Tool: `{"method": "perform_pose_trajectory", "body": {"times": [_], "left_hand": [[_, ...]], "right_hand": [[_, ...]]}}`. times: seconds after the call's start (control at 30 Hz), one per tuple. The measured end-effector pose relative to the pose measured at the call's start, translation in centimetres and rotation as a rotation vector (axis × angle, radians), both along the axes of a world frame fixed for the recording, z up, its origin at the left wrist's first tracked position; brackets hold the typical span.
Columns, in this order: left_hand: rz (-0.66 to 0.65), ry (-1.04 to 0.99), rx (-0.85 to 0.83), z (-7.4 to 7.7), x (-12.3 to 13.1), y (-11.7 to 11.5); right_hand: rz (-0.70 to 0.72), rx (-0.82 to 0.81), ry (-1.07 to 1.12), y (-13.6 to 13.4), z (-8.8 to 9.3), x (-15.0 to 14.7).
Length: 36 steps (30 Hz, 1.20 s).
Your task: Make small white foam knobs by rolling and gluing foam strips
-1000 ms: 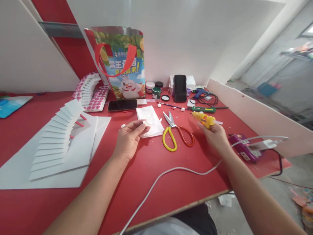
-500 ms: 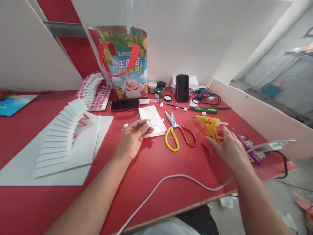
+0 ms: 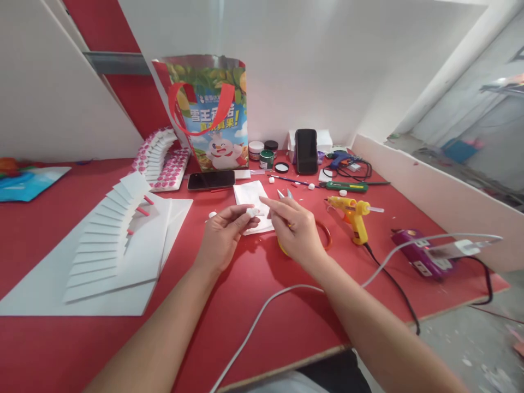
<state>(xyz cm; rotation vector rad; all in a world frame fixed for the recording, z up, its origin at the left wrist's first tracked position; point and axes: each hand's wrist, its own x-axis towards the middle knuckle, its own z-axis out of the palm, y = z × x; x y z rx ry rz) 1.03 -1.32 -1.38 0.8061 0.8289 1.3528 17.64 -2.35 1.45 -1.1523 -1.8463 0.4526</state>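
Pinched between the thumb and fingers of my left hand (image 3: 221, 237) is a small white piece (image 3: 252, 212), too small to make out exactly. It is held just above a folded white paper (image 3: 249, 191). My right hand (image 3: 298, 229) is close by on the right, its index finger stretched out towards the white piece and the other fingers curled, with nothing visible in it. Beneath that hand lie the scissors (image 3: 327, 236), mostly covered. The yellow hot glue gun (image 3: 356, 215) rests on the table to the right, a glue stick protruding from its back.
White stepped boards (image 3: 96, 245) stand at left. Behind are a gift bag (image 3: 216, 120), a phone (image 3: 210, 179), paint jars (image 3: 266, 159) and a green screwdriver (image 3: 346, 186). A purple power strip (image 3: 423, 254) lies right. A white cable (image 3: 266, 314) crosses the front.
My right hand has left the glue gun and moved left, over the scissors, beside the white piece. The left hand keeps its pinch in nearly the same place.
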Motion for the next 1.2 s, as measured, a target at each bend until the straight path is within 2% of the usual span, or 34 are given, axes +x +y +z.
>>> {"method": "perform_pose_trajectory", "body": {"times": [0.07, 0.17, 0.4, 0.63, 1.0, 1.2], "left_hand": [[0.0, 0.003, 0.0, 0.0, 0.0, 0.0], [-0.005, 0.011, -0.001, 0.0, 0.1, -0.1], [-0.016, -0.004, -0.001, -0.1, 0.2, -0.2], [-0.012, -0.017, -0.01, 0.0, 0.3, -0.1], [0.018, 0.1, -0.035, -0.4, 0.2, -0.1], [0.012, 0.145, -0.022, -0.6, 0.1, -0.1]], "right_hand": [[0.02, 0.014, 0.035, -0.1, -1.3, -0.1], [0.049, 0.033, 0.037, -0.7, -2.0, 0.0], [0.032, 0.041, -0.027, -0.7, -2.1, -0.1], [0.025, 0.148, -0.108, -0.5, -2.6, 0.2], [-0.001, 0.202, -0.508, -0.5, -2.2, 0.8], [0.0, 0.233, -0.581, -0.6, -2.2, 0.8]]}}
